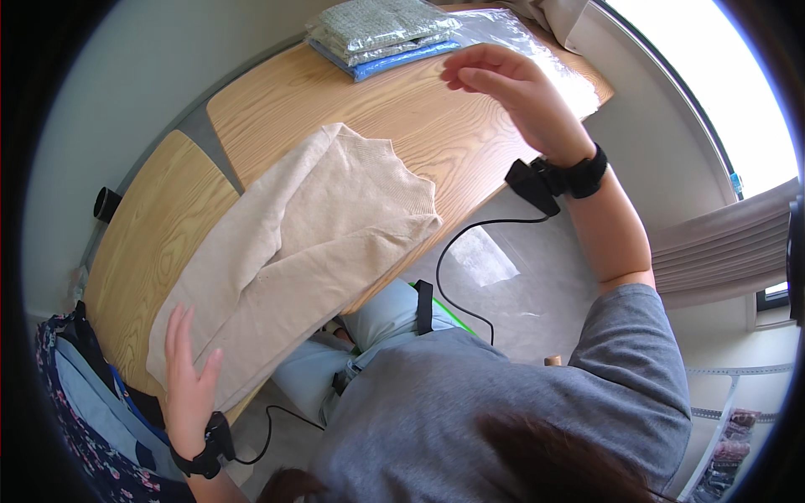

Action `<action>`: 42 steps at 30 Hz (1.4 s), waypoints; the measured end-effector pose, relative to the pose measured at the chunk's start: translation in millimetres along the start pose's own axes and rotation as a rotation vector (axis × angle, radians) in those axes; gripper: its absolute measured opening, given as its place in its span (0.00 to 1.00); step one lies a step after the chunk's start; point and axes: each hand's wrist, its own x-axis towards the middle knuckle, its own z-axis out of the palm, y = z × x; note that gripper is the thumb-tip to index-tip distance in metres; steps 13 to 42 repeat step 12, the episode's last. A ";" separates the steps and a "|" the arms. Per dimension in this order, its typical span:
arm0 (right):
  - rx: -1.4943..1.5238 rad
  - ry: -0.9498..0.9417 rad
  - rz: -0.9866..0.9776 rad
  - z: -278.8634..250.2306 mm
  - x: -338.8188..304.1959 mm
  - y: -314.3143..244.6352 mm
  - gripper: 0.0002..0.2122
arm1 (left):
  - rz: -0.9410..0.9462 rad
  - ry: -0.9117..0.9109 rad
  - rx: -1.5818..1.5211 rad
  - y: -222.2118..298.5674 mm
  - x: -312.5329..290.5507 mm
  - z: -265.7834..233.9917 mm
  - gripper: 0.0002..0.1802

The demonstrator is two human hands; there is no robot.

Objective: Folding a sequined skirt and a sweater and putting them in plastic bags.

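The left hand [189, 381] is laid flat, fingers spread, on the lower end of a cream knitted sweater [310, 251], pressing it down near the near edge of the wooden table [436, 126]; nothing is gripped. The right hand [511, 88] is held open in the air above the far right corner of the table, fingers loosely curved and empty, close to a clear plastic bag [537, 50] lying there. Black straps with cabled units are worn on both wrists.

The sweater is already folded lengthwise, and it lies diagonally across the table's middle. A folding and bagging job is judged to be in hand, with smoothing being done; next, the clear bag would probably need to be taken up by the free hand.

The knit looks soft and matte, the tabletop smooth and grained. At the far edge, bagged grey and blue garments [381, 33] are stacked.
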 end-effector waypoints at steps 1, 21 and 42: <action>0.049 -0.003 -0.007 12.3 -0.4 -0.5 0.11 | 0.101 -0.001 -0.084 34.0 14.3 3.6 0.35; 0.272 0.378 0.002 25.0 -59.5 12.4 0.11 | 0.394 -0.806 -1.254 263.9 109.4 181.2 0.39; 0.272 0.378 0.002 25.0 -59.5 12.4 0.11 | 0.394 -0.806 -1.254 263.9 109.4 181.2 0.39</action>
